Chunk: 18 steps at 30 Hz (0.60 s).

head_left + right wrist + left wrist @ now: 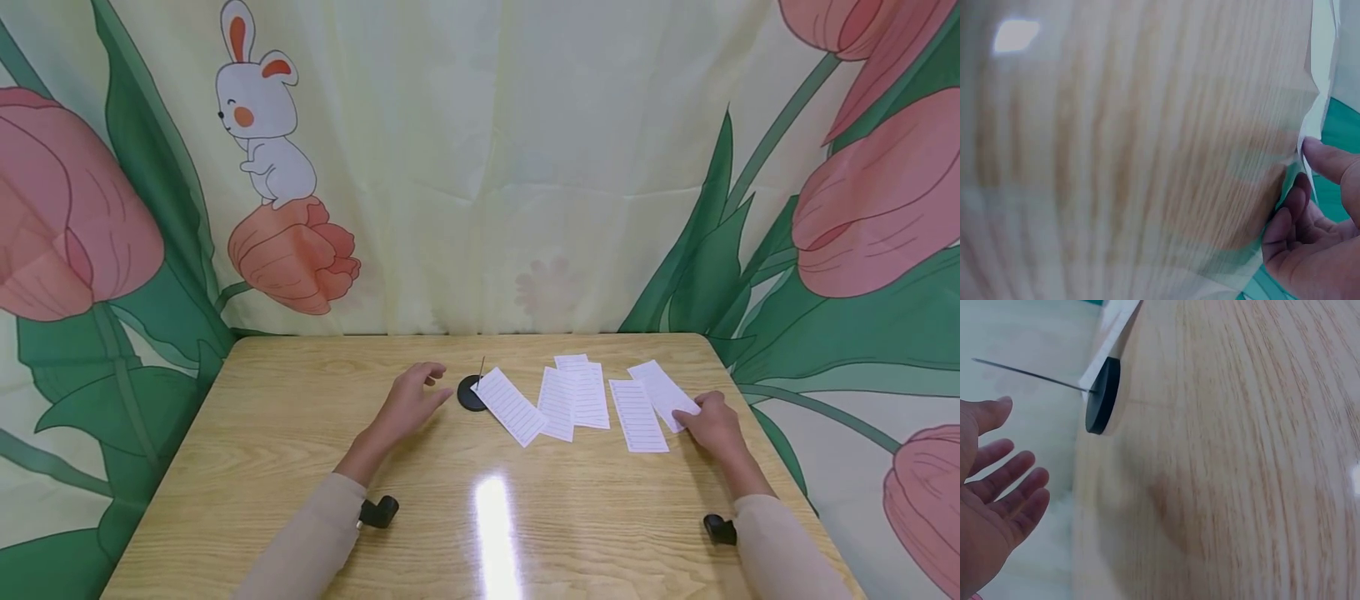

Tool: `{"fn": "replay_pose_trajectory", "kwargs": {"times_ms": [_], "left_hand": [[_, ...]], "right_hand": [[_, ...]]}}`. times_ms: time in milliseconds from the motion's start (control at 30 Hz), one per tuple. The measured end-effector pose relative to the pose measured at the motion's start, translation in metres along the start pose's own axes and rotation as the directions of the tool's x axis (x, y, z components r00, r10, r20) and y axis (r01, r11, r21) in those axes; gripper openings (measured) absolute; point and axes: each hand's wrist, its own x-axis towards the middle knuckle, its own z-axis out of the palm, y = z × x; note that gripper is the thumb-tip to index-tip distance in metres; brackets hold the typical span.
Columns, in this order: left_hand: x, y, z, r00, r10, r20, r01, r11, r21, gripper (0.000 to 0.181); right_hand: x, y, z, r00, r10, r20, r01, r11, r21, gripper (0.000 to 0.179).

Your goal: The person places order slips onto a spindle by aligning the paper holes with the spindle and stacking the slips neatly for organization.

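Note:
My left hand (411, 402) hovers just left of a bill spike with a round black base (468, 395), its fingers loosely bent and holding nothing. From the base a thin metal needle (1029, 375) sticks up. One corner of a printed paper slip (512, 408) overlaps the base beside the needle. At the right, my right hand (716, 423) pinches the near corner of another slip (660, 392) between thumb and fingers. In the right wrist view the thumb lies on the edge of this paper (1322, 69), with the fingers curled beneath.
Several more slips lie on the wooden table (300, 433): an overlapping group (573, 396) in the middle and a single slip (637, 417) beside the pinched one. A curtain (450, 167) with printed flowers and a rabbit hangs along the table's back edge.

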Motion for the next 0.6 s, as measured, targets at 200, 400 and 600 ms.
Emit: {"fn": "replay_pose_trajectory", "kwargs": {"times_ms": [200,400,600], "left_hand": [[0.0,0.006,-0.005,1.0,0.001,0.015,-0.002,1.0,0.015,0.042],[0.0,0.011,-0.008,1.0,-0.004,0.021,0.004,1.0,0.024,0.043],[-0.002,0.013,-0.008,1.0,-0.01,0.025,0.009,0.999,0.031,0.042]], "right_hand": [[-0.001,0.005,-0.003,0.998,-0.06,-0.028,0.059,0.997,-0.039,0.054],[-0.005,0.004,-0.007,0.993,-0.098,-0.073,0.097,0.995,-0.009,0.047],[-0.009,0.0,-0.014,0.982,-0.13,-0.134,0.131,0.991,0.001,0.043]]}}
